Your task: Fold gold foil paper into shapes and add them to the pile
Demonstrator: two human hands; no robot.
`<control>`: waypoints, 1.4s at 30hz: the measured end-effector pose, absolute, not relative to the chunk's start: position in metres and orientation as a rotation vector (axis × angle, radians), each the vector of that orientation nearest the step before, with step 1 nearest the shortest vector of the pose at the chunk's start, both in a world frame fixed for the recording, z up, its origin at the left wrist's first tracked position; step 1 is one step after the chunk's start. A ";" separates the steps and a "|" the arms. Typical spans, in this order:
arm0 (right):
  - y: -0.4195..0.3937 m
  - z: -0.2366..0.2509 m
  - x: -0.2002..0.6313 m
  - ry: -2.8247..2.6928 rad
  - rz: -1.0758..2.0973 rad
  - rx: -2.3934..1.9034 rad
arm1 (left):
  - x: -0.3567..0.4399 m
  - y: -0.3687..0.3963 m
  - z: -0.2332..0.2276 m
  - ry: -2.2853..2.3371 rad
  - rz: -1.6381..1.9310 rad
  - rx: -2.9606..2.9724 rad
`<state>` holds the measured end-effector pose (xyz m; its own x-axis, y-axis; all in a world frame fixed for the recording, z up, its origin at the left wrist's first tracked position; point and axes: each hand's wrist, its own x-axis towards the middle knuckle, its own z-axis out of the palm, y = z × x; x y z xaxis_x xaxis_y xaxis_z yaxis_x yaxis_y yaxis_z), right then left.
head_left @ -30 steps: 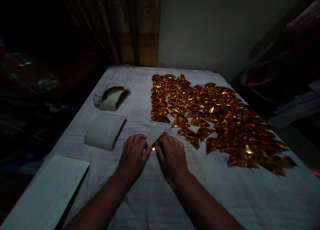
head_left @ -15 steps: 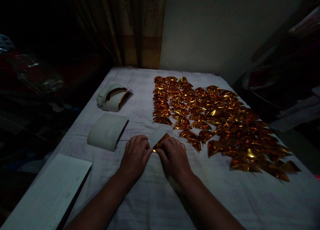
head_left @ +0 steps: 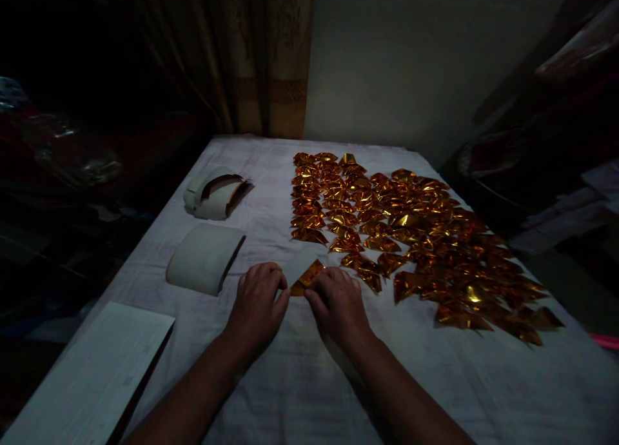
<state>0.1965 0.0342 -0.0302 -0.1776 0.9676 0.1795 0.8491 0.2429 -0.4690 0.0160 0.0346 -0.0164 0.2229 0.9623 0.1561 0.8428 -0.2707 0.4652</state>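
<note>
My left hand [head_left: 256, 306] and my right hand [head_left: 337, 305] rest close together on a white cloth [head_left: 300, 380] near the table's front middle. Between their fingertips lies a small sheet of gold foil paper [head_left: 304, 272], white on its back, partly folded; both hands pinch and press it against the cloth. Right of it spreads a wide field of folded gold foil pieces [head_left: 411, 238], laid in rough rows toward the far and right side.
A curved stack of white-backed sheets [head_left: 206, 257] lies left of my hands. A second, looser stack [head_left: 215, 192] sits farther back. A pale flat board [head_left: 91, 374] lies at the front left corner. Curtain and wall stand behind; dark clutter flanks both sides.
My hands stay on the foil sheet, fingers shifting slightly as the fold is pressed; more of the gold side shows. The view has tilted a little.
</note>
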 end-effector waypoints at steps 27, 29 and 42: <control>0.031 -0.026 0.195 -2.054 0.386 -1.660 | 0.010 0.032 -0.017 1.790 0.558 2.216; 0.031 -0.026 0.195 -2.052 0.388 -1.658 | 0.011 0.033 -0.016 1.799 0.541 2.215; 0.031 -0.027 0.195 -2.045 0.388 -1.634 | 0.024 0.031 -0.014 1.848 0.529 2.189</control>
